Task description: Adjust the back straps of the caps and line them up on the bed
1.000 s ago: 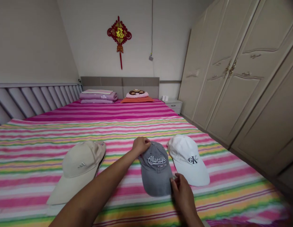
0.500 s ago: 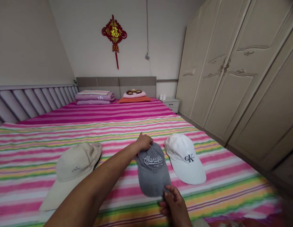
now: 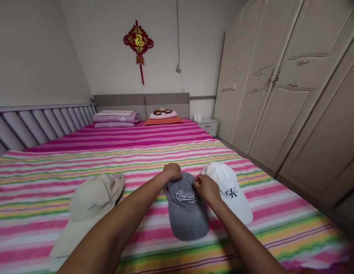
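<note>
A grey baseball cap [image 3: 188,217] with white "Always" lettering lies on the striped bedspread, brim toward me. My left hand [image 3: 172,171] grips its crown at the back left, fingers closed on the fabric. On the crown's right side, my right hand [image 3: 207,188] pinches the cloth, covering the end of the lettering. A white cap [image 3: 234,190] with a "CK" mark lies just right of the grey one, partly behind my right hand. To the left rests a beige cap [image 3: 89,199], its brim partly hidden by my left forearm.
Folded purple bedding [image 3: 116,118] and a pink pillow [image 3: 162,114] on an orange one sit by the headboard [image 3: 165,100]. A white nightstand [image 3: 208,126] stands beyond the bed, and a tall wardrobe [image 3: 259,87] lines the right side.
My right hand has left the grey cap's brim and moved up to the right side of its crown. My left hand stays at the crown's back left.
</note>
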### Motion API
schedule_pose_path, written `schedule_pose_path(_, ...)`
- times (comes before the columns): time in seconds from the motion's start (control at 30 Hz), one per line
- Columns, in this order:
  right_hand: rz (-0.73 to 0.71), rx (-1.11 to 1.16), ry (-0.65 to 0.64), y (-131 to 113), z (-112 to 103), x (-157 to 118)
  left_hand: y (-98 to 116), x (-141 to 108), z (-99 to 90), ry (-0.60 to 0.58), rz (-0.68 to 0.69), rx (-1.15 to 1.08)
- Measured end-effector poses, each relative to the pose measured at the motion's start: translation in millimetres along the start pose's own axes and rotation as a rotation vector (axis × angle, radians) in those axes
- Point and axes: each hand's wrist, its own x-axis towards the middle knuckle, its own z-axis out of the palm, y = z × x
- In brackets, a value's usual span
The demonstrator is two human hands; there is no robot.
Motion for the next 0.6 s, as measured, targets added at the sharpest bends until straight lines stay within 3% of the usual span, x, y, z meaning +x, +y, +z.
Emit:
schedule_pose_path(0.2,-0.061,-0.1,-0.055,-8,16,8,9,8,1.9,-0.03,-0.012,0.001)
schedule_pose_path(0.6,-0.093,-0.159,-0.016,-12,13,-3,7,12,1.8,-0.088,-0.104,-0.105)
